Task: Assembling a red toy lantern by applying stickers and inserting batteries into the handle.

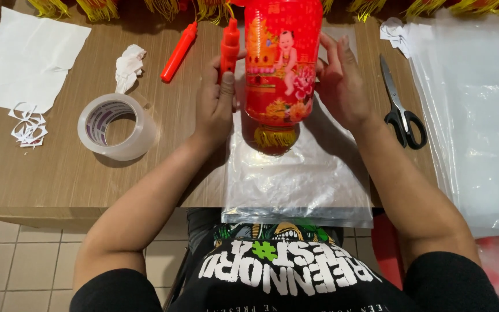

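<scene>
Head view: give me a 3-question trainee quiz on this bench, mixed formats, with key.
1. True or false: the left hand holds a red stick-shaped handle beside the red lantern.
2. Multiple choice: the black-handled scissors lie (A) left of the tape roll, (B) right of the right hand, (C) inside the clear bag.
3. Fill in: the lantern, with its yellow tassel, sits over a clear plastic ____ on the wooden table.

Key: 1 true; 2 B; 3 bag. Extras to spot: the tape roll and a second red stick lie left of the hands.
</scene>
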